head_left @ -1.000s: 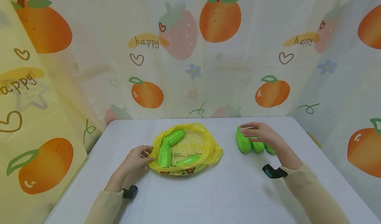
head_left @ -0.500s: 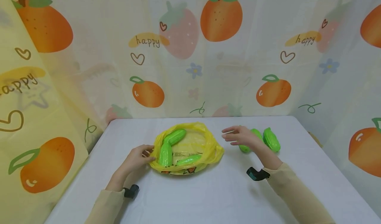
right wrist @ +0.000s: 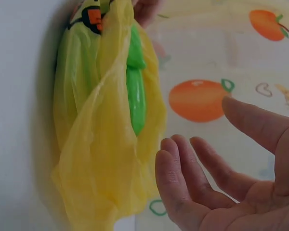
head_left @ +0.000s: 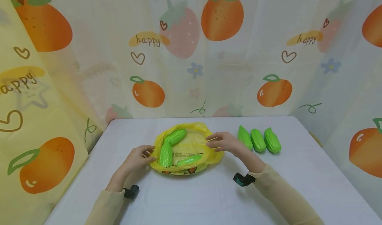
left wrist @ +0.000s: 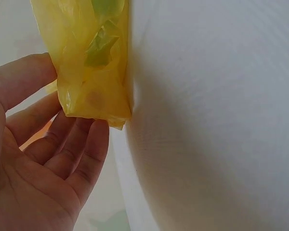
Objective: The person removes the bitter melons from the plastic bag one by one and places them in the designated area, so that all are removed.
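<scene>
A crumpled yellow plastic bag (head_left: 215, 152) lies with its mouth spread on the table. Several shiny green cucumber-like vegetables (head_left: 166, 154) rest inside it. At the bag's left rim is my left hand (head_left: 138, 158); in the left wrist view its thumb and fingertips touch the plastic, fingers loosely extended and partly hidden behind it. Over the right rim hovers my right hand (head_left: 225, 142), fingers spread and nothing in them. The right wrist view shows its fingertips (right wrist: 171, 166) beside the yellow plastic, palm empty.
To the right, three more green vegetables (head_left: 258, 140) lie side by side on the white tablecloth (head_left: 185, 201). Behind and at both sides hangs a fruit-printed curtain (head_left: 238, 62). Black wrist cameras (head_left: 243, 179) sit on both wrists.
My right hand has moved left from above the three green vegetables to the bag's right rim, uncovering them. The left hand has stayed at the bag's left rim.
</scene>
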### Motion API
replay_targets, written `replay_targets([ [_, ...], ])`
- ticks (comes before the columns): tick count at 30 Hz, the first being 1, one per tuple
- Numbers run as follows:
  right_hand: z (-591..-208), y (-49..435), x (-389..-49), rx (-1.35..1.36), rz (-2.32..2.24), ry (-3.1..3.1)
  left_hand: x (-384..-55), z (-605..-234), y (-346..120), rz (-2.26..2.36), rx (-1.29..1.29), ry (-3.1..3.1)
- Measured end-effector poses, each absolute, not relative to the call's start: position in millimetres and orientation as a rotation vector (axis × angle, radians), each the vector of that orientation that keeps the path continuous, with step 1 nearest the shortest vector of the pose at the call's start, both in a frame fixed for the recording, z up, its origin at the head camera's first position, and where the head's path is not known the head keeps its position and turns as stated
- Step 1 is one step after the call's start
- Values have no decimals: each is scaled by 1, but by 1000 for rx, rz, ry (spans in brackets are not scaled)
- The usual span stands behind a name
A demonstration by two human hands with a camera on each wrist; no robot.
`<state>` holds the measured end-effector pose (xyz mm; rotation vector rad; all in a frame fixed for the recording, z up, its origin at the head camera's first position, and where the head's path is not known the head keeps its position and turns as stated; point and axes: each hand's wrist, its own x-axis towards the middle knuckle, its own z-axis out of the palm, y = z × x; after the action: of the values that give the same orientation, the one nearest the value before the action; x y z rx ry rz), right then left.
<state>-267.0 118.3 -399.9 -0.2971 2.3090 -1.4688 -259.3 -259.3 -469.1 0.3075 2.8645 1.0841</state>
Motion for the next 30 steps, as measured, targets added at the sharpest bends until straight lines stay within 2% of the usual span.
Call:
replay_targets([
  [13,-418,92,-265,-290,-1457,2246,-258,-469,-259,1088,327,2862],
  [30,-434,94,-252,-186,-1385,2300,-257,-469,-257,1082,318,2855],
])
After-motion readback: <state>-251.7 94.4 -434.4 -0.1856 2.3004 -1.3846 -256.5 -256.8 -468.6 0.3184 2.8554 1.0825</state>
